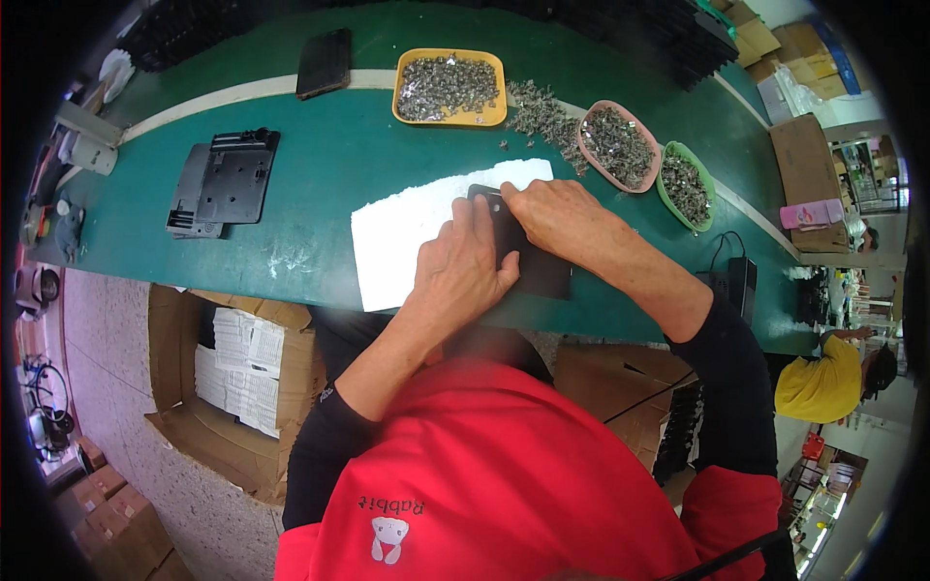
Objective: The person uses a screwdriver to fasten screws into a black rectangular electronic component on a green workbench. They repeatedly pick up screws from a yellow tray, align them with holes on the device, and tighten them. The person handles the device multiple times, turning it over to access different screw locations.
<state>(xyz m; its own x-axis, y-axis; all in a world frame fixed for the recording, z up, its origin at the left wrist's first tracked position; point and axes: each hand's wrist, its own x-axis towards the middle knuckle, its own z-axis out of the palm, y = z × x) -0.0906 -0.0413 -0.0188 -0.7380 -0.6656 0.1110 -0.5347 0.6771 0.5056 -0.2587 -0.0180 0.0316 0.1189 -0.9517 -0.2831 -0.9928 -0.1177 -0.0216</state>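
Note:
A dark, flat black plastic panel (539,267) lies on a white foam sheet (387,237) in front of me. My left hand (460,254) rests flat on the panel's left side, fingers straight toward its far edge and thumb spread. Over the far part of the panel, my right hand (554,219) has its fingers curled and pressed together near a small pale spot at the corner. Whatever sits between those right fingertips is hidden. The panel's right part is partly covered by my right forearm.
Small metal parts fill a yellow tray (400,108), a pink tray (585,145) and a green tray (711,184), with a loose heap (542,116) between. Black plastic housings (237,179) stack at left; another black piece (325,64) lies behind. An open carton (170,358) stands below the table.

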